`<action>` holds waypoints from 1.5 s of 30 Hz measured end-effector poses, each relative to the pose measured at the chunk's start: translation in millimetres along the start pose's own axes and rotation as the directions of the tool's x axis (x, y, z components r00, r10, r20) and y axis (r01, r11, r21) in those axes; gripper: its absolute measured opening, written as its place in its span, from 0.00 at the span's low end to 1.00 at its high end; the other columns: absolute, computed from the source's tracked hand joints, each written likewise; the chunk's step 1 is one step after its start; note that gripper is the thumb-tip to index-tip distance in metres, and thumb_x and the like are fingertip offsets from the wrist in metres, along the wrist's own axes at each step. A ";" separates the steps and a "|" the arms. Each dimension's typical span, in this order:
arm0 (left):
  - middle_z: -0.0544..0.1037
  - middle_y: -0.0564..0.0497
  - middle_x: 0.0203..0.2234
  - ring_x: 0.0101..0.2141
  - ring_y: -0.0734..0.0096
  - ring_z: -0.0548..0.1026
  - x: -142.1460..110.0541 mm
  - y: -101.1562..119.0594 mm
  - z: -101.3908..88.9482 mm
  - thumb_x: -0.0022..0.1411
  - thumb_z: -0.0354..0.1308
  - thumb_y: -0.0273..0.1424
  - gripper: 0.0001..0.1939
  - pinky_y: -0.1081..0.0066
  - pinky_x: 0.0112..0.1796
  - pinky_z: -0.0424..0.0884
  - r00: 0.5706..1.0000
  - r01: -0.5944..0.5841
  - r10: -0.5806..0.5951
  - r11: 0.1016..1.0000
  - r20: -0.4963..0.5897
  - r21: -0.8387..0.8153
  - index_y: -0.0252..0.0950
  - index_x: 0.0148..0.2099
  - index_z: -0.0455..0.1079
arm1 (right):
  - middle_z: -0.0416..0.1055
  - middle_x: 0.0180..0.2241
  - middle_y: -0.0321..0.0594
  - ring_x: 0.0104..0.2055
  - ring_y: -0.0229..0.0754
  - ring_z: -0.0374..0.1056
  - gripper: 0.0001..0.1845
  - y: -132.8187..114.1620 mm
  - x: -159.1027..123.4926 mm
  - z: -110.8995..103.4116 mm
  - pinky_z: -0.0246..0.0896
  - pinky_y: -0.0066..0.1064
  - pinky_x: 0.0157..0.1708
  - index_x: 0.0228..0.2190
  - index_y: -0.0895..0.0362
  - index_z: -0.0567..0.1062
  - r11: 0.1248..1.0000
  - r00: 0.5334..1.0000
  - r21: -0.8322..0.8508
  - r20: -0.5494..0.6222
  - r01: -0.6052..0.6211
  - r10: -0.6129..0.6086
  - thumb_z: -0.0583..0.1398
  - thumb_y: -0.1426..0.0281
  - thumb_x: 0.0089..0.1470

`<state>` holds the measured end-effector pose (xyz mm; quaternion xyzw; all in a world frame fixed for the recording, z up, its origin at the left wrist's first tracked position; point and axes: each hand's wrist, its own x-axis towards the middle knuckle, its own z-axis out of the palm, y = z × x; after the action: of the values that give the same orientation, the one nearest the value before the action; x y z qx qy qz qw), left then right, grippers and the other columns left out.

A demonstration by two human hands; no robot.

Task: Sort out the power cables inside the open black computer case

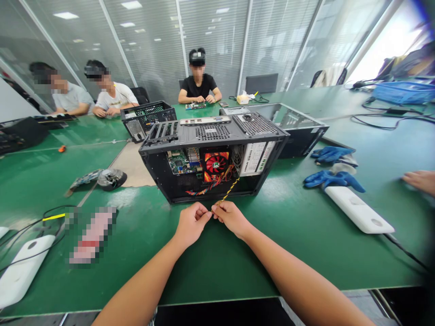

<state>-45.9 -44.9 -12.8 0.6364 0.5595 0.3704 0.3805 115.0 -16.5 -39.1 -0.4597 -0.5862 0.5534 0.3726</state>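
A black computer case [158,176] lies in front of me with its open side facing my hands. Inside it show a green circuit board [180,161], a red cooling fan [216,164] and a power supply [256,158] with a white label. A twisted yellow-and-black cable [231,189] runs out of the case toward me. Its near end is pinched by my right hand [228,215]. Close beside it, my left hand [194,221] has thumb and fingers pressed together at the cable's end; the tip itself is hidden by the fingers.
Behind stand another open case [299,140] and a smaller chassis [149,118]. Blue gloves [335,179] and a white power bank [358,210] lie right, near another person's hand [421,181]. Left are a roll of tape [111,179] and a second white device [25,271]. Several people sit across.
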 end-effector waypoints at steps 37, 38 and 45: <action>0.74 0.54 0.22 0.20 0.76 0.71 4.0 -8.7 -1.5 0.55 0.62 0.37 0.11 0.75 0.23 0.67 0.996 0.047 -0.036 0.989 0.086 -0.137 0.33 0.31 0.69 | 0.60 0.18 0.32 0.20 0.32 0.53 0.22 -0.1 -0.2 0.8 0.47 0.28 0.20 0.20 0.57 0.67 0.998 1.000 0.063 0.006 -0.017 0.017 0.57 0.54 0.55; 0.74 0.54 0.21 0.20 0.75 0.71 3.5 -7.7 -1.2 0.54 0.62 0.36 0.11 0.75 0.23 0.67 0.997 0.030 -0.023 0.994 0.069 -0.108 0.34 0.32 0.69 | 0.60 0.18 0.32 0.20 0.32 0.53 0.22 -1.0 -0.3 0.8 0.47 0.28 0.20 0.20 0.57 0.67 0.998 1.000 0.068 0.009 -0.018 0.017 0.58 0.53 0.54; 0.74 0.54 0.20 0.20 0.75 0.71 1.8 -4.2 -1.2 0.55 0.62 0.35 0.09 0.75 0.24 0.65 0.999 -0.030 0.031 0.999 0.032 -0.041 0.34 0.32 0.70 | 0.60 0.18 0.32 0.19 0.32 0.54 0.23 -4.3 -0.5 0.6 0.48 0.28 0.20 0.20 0.57 0.67 0.995 0.999 0.091 0.019 -0.037 0.036 0.58 0.52 0.53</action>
<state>-48.6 -42.6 -16.0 0.6430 0.5358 0.3769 0.3967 114.1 -17.0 -34.8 -0.4480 -0.5550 0.5903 0.3779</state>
